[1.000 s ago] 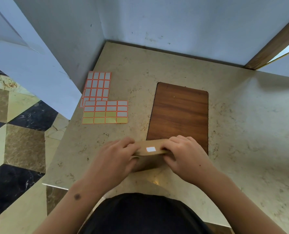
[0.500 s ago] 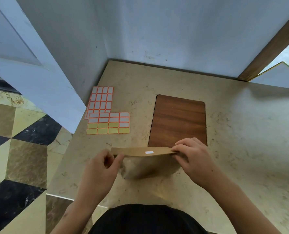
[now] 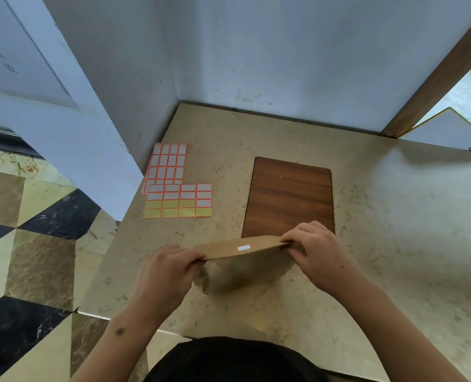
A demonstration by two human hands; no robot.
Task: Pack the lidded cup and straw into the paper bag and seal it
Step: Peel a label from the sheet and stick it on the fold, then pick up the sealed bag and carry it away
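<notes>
Left hand (image 3: pixel 168 267) and right hand (image 3: pixel 315 250) pinch the folded top of the paper bag (image 3: pixel 242 264) between them, but uneven tugging could pop its white sticker (image 3: pixel 243 247).

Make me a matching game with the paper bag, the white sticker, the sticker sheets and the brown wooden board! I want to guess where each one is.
Things:
1. paper bag
2. white sticker
3. sticker sheets
4. wooden board

Places:
A. set flat in the tabletop, just beyond the hands
B. on the bag's folded top
C. by the wall, at the table's left edge
D. pinched at both ends by the left hand and right hand

Pairs: 1-D, 2-B, 3-C, 4-A
</notes>
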